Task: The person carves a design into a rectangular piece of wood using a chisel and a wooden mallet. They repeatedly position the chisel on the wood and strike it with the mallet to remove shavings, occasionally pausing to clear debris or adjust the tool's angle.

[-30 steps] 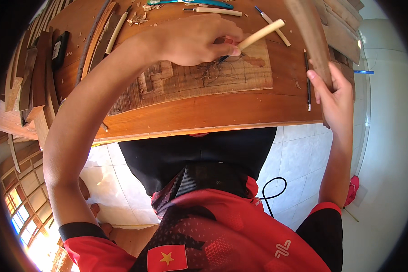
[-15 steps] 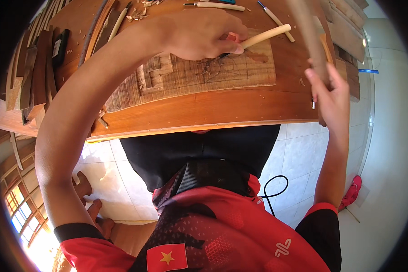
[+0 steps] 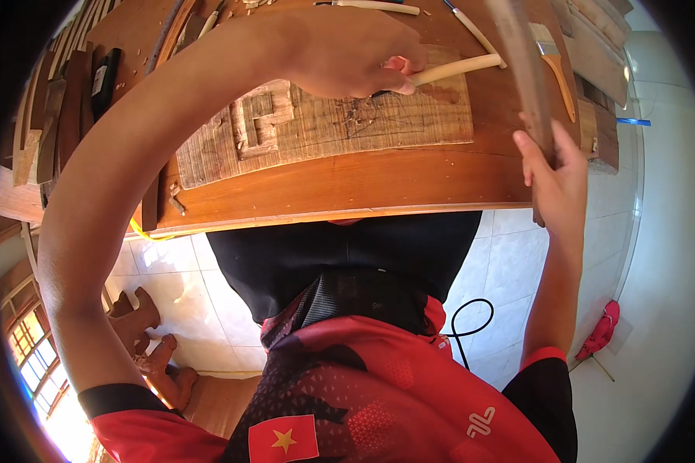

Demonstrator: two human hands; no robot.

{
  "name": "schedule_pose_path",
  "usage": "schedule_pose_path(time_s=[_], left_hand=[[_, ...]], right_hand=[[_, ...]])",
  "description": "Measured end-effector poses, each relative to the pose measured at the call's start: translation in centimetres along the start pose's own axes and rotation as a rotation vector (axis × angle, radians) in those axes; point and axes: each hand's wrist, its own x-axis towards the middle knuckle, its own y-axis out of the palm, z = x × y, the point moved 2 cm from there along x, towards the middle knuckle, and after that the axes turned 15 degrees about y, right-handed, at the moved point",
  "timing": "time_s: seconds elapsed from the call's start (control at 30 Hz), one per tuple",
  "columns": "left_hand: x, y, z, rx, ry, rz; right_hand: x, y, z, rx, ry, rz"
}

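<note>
My left hand (image 3: 355, 58) is closed round a chisel (image 3: 459, 69) with a pale wooden handle, held low over a wooden board (image 3: 417, 127). The handle leans to the right, and the blade is mostly hidden beneath my hand. Recessed, stepped carving shows on the board's left part, with dark drawn lines and small chips near the middle. My right hand (image 3: 556, 170) grips the lower part of a long wooden stick (image 3: 523, 65), raised beside the chisel handle. Its upper end runs out of the picture.
More pale-handled carving tools (image 3: 475, 31) lie at the back of the table (image 3: 347, 181). A flat paintbrush (image 3: 557, 73) is at the right, near stacked planks (image 3: 594, 46). Dark wood strips (image 3: 73, 92) and a black object (image 3: 104, 81) line the left side.
My right hand and the stick have shifted slightly down and left, uncovering more of the paintbrush. My left forearm has swung outward to the left; the chisel handle stays in nearly the same place.
</note>
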Motion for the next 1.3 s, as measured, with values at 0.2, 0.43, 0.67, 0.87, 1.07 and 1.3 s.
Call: schedule_pose_path(time_s=[0.2, 0.43, 0.67, 0.87, 1.07, 1.3], left_hand=[[-0.2, -0.1, -0.2, -0.003, 0.049, -0.022], [0.4, -1.6, -1.1, 0.072, 0.06, 0.059], [-1.1, -8.5, -1.9, 0.073, -0.175, 0.2], [-4.9, -3.0, -2.3, 0.02, -0.122, -0.258], [-3.8, -0.2, -1.4, -0.167, -0.212, -0.288], [-2.7, -0.2, -1.7, -0.22, -0.081, -0.262]], right_hand=[[-0.9, 0.2, -0.3, -0.031, -0.018, 0.003], [-1.2, 0.0, -0.8, 0.084, -0.009, 0.03], [-1.0, 0.1, -0.8, 0.313, 0.021, 0.093], [-0.8, 2.0, 1.8, 0.242, -0.017, 0.243], [-0.9, 2.9, 2.8, 0.135, -0.088, 0.262], [-1.2, 2.8, 2.7, 0.145, -0.077, 0.253]])
